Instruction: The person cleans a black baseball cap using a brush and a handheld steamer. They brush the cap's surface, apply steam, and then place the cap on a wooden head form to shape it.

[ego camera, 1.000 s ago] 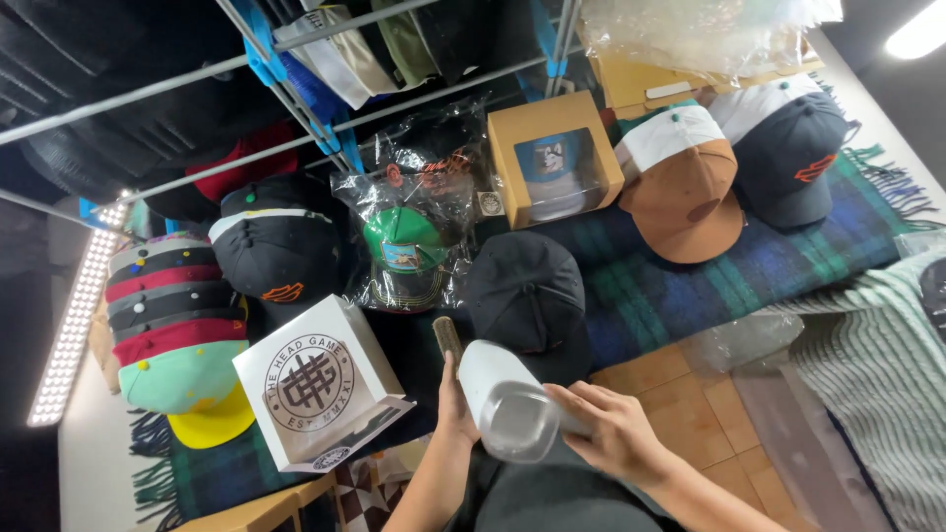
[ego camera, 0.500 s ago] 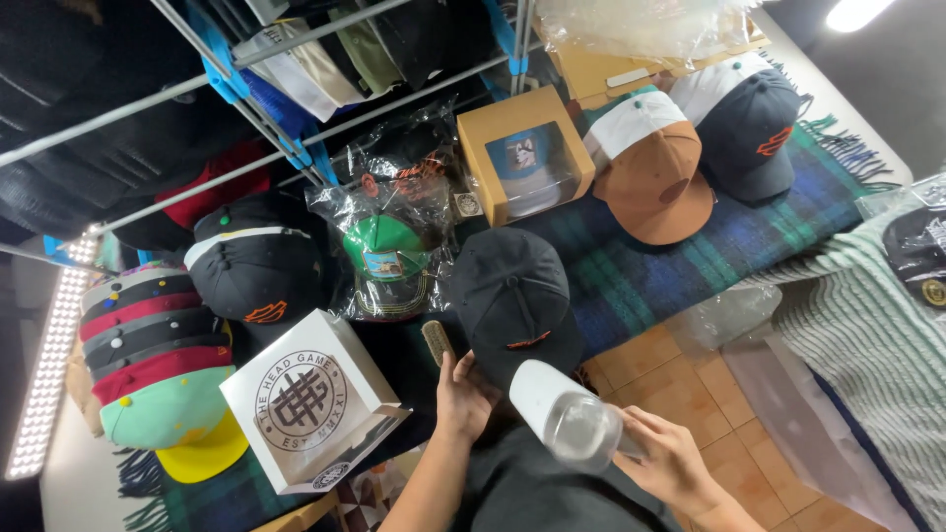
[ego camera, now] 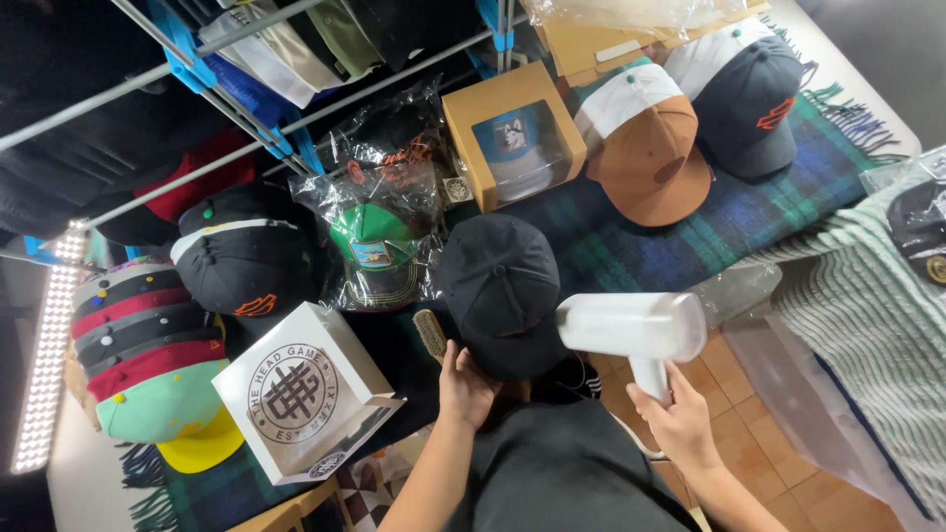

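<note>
Left hand (ego camera: 463,382) is flat against the near edge of the plain black fabric baseball cap (ego camera: 503,291), fingers curled up onto the brim side, bracing rather than pinching. A small tan bristle brush (ego camera: 430,334) sits just beside that hand; can't tell if the thumb holds it or it lies on the cloth.

Right hand (ego camera: 678,422) is wrapped tight round the handle of the white plastic handheld steamer (ego camera: 636,330) (could be a dryer, can't tell), barrel level, its nozzle end close to the cap's right side.

Cap location: crown-up on the dark plaid blanket covering the table (ego camera: 690,232), middle of the display, in front of the tan cardboard box with clear window (ego camera: 512,133) and right of the green cap in a clear plastic bag (ego camera: 372,251).

Handling, my read:
- Cap: light, soft crown that dents under pressure, stiffer at the brim. Take it by the brim or cup the crown from below; don't squeeze the front panels.
- Steamer: rigid, smooth shell, moderate weight, top-heavy on that handle. Full wrap on the handle is the right hold, keep off the nozzle end.
- Bagged caps look slippery in the film.

Nearby: brown-and-white cap (ego camera: 645,148), white square box with round emblem (ego camera: 301,394), stack of striped caps (ego camera: 148,350).
</note>
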